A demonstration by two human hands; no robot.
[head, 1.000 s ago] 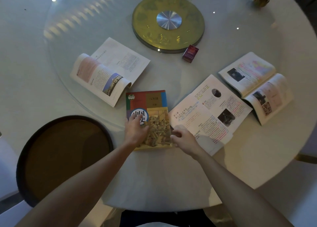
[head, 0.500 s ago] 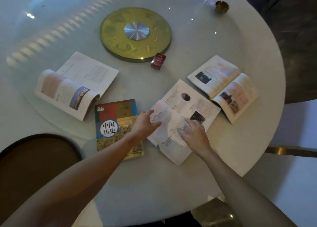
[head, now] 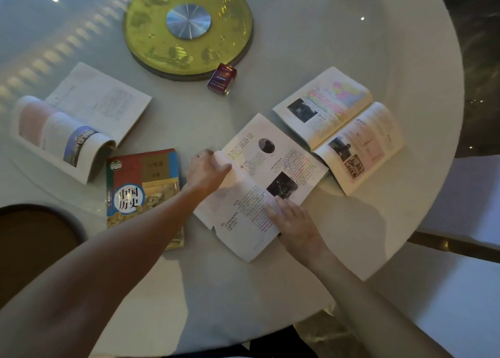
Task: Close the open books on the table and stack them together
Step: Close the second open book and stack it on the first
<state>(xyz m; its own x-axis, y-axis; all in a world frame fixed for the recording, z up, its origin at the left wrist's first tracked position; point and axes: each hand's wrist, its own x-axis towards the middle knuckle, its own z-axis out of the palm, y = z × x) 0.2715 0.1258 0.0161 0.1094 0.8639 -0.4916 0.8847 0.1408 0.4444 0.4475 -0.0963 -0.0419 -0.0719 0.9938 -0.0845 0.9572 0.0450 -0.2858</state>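
A closed book with a red, blue and gold cover (head: 140, 187) lies on the white round table (head: 338, 46), partly under my left forearm. Right of it lies the middle open book (head: 281, 163). My left hand (head: 207, 169) grips that book's left pages, which are lifted and curled. My right hand (head: 293, 219) presses flat on its lower right page, fingers spread. A second open book (head: 341, 125) with highlighted text lies further right. A third open book (head: 78, 119) lies at the left, its left pages bulging up.
A gold disc with a silver hub (head: 188, 25) sits at the table's centre. A small dark red box (head: 222, 78) stands beside it. A dark round chair seat (head: 32, 249) is at the lower left. The table edge curves close on the right.
Both hands left the closed book and moved right to the middle open book. My left hand has lifted its left pages higher. The view shifted right and closer.
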